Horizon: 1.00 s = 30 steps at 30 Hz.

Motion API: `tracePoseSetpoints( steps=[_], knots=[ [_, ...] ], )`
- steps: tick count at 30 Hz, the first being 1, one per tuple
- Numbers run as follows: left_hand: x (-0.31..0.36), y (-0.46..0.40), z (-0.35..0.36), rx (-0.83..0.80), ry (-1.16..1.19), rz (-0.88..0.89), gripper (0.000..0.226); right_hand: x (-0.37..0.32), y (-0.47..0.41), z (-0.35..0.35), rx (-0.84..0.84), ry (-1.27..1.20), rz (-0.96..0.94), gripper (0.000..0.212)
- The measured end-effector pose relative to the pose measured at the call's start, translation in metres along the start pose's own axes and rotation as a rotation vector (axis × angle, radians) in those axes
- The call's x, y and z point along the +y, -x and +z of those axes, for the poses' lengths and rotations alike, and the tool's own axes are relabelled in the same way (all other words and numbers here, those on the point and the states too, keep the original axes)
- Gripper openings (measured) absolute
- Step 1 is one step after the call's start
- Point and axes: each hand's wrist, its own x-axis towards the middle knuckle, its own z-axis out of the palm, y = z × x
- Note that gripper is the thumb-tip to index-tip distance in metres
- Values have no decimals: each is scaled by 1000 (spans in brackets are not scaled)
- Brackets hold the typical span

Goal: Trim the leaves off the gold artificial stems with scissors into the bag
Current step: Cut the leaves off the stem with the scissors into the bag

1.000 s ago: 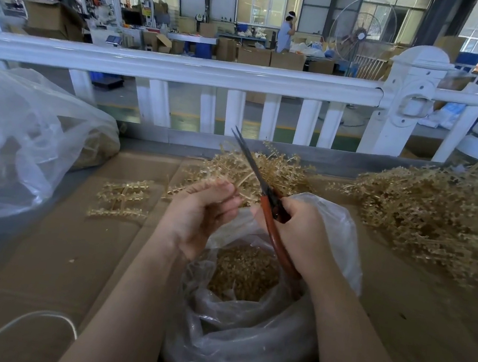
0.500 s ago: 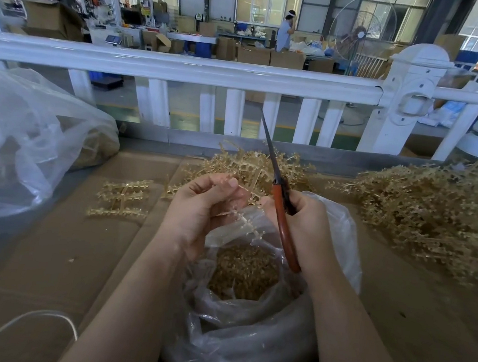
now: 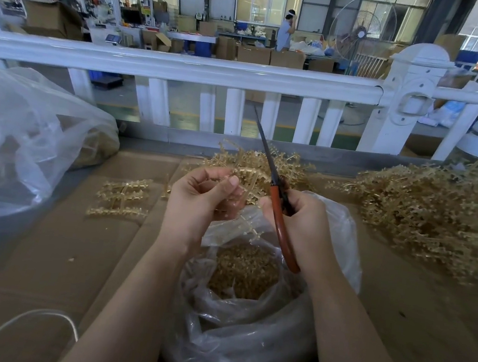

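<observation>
Factory hall fills the upper frame: stacked cardboard boxes, workbenches, a large pedestal fan (image 3: 363,34) at upper right, one person standing far back at centre. Signs back there are too small and blurred to read; no brand or label legible anywhere. White railing (image 3: 185,66) runs across the frame, just beyond the work surface.

Brown cardboard-covered table (image 3: 45,248) takes up the lower frame. Clear plastic bag (image 3: 243,345) at bottom centre, mouth open, gold trimmings heaped inside. Large pile of gold stems (image 3: 430,214) at right; smaller pile (image 3: 251,167) at centre behind the hands. A few trimmed gold pieces (image 3: 121,197) lie left of centre. Big crumpled plastic sack (image 3: 21,144) at left edge. White cable (image 3: 22,323) loops across the lower left.

Left hand (image 3: 196,202) is raised over the bag mouth, palm turned up, fingers curled, thumb and fingertips pinching a thin gold stem (image 3: 246,222) that hangs toward the bag. Right hand (image 3: 304,227) is wrapped round the orange handles of the scissors (image 3: 277,203); blades together, pointing up and away toward the railing.
</observation>
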Motion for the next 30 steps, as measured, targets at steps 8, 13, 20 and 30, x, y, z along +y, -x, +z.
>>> tracePoseSetpoints(
  steps=[8, 13, 20, 30],
  knots=[
    [2, 0, -1, -1, 56, -42, 14, 3, 1, 0, -19, -30, -30, 21],
    [3, 1, 1, -30, 67, -23, 19, 6, 0, 0, -3, 38, -23, 19],
    [0, -1, -2, 119, -63, 110, 25, 0, 9, -2, -10, 219, -120, 47],
    [-2, -2, 0, 125, -113, 182, 25, 8, 7, -1, -26, 525, -243, 60]
  ],
)
